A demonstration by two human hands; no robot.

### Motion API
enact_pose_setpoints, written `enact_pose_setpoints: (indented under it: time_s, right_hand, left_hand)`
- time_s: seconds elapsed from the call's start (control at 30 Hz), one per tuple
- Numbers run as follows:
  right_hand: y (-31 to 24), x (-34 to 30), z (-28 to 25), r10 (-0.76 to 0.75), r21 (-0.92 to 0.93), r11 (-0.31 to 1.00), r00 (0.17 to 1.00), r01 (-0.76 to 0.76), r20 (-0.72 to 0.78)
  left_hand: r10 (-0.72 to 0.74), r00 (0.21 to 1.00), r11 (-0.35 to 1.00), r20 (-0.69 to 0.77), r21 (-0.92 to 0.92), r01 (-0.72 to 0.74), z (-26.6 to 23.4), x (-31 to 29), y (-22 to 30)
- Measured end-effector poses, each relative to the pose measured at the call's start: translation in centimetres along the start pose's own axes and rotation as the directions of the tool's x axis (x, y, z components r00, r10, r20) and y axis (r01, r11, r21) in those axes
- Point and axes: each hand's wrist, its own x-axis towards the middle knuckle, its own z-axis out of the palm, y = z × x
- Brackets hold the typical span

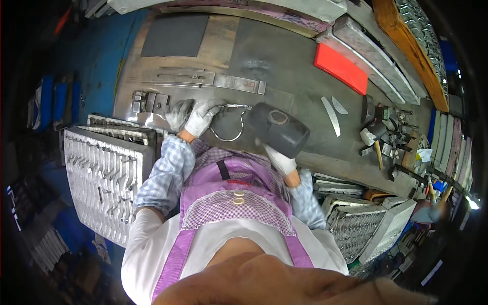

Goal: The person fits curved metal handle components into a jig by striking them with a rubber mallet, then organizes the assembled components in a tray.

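A white light [473,204] shines right of the grey workbench [300,66]

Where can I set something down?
The bench looks bare between the slotted metal bar and the red block; a smaller gap lies between the black mallet and the pale blade. Crowded: the tool cluster at right, and around the left hand.

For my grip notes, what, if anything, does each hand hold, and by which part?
The left hand holds the bent metal rod by its straight part. The right hand seems to hold the black mallet, but its head hides the grip.
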Motion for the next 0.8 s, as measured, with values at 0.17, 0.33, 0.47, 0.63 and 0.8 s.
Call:
enact_pose_setpoints:
  time_s: [0.17, 0.33, 0.47, 0.63, 0.8]
  right_hand:
    - [7.2, -2.1, 0.4, -0.019, 0.104, 0.994, 0.998, 0.026, -0.065]
    - [7.2, -1.5, 0.0, 0.280, 0.201, 0.951, 0.928, -0.234, -0.245]
    - [8.0, -0.4, -1.9, 0.289, 0.098, 0.957, 0.916, -0.273, -0.276]
    - [4.9, 3.3, -5.9, 0.132, -0.365, 0.855, 0.834, -0.369, -0.535]
    - [-2.4, 2.5, -5.9, 0.077, 0.128, 0.991, 0.962, -0.045, -0.261]
  left_hand:
    - [0.336, 0.941, 0.761, -0.038, 0.599, -0.247, 2.1, 2.5, 3.3]
    - [0.046, 0.953, 0.592, 0.298, 0.761, -0.267, 1.5, 2.9, 0.9]
    - [0.160, 0.960, 0.605, 0.228, 0.746, -0.278, 1.3, 3.1, 1.1]
    - [0.193, 0.977, 0.722, 0.089, 0.662, -0.203, 2.9, -1.1, 4.6]
    - [0.133, 0.982, 0.782, 0.132, 0.594, -0.186, 1.5, 3.2, 5.8]
